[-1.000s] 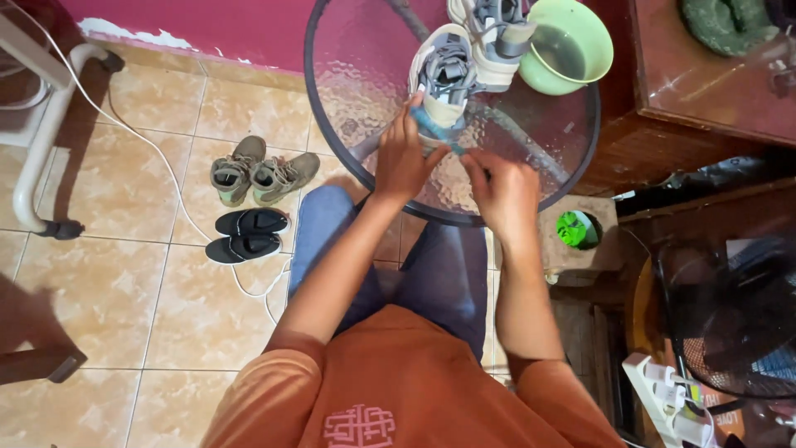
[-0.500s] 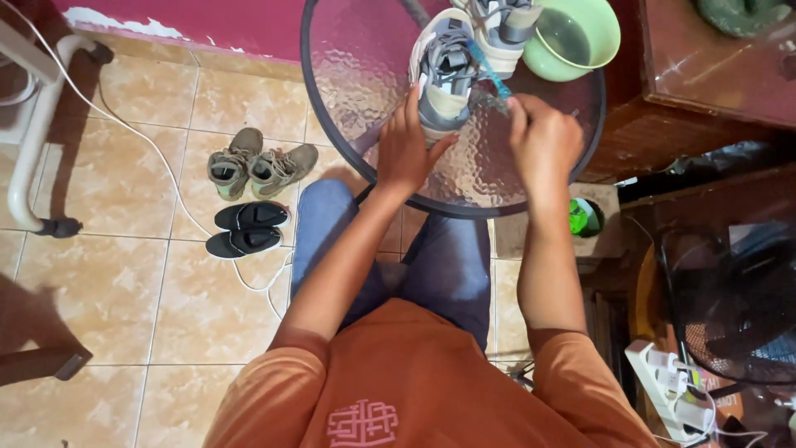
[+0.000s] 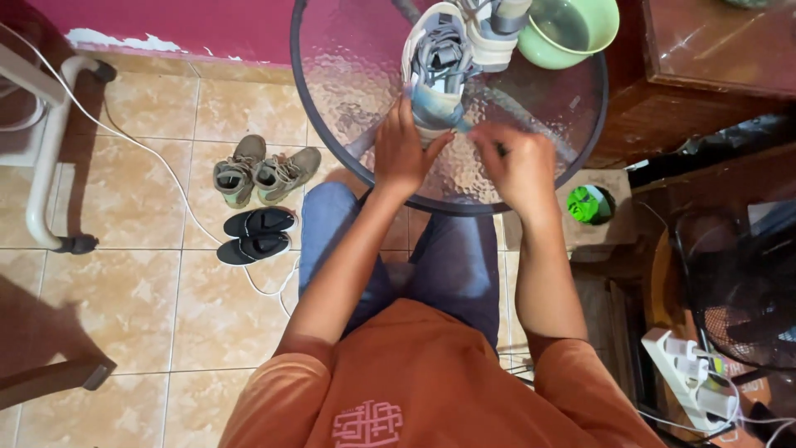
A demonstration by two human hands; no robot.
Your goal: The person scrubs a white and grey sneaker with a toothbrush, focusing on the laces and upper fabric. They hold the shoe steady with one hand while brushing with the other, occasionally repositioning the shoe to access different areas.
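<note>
- Left hand (image 3: 404, 151) grips heel of grey sneaker (image 3: 437, 62), 12 o'clock on glass bench (image 3: 348, 108).
- Right hand (image 3: 518, 166) closed, pinching something small; can't tell what.
- Risk: green bowl (image 3: 572, 29) at 1 o'clock, apparently holding water, could tip if sneaker gets shoved.

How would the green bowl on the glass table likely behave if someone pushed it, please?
The bowl seems to hold liquid, so a push would probably slosh it. The glass table looks smooth, so it may slide rather than tip. It sits beside a sneaker, which might block movement that way.
</note>
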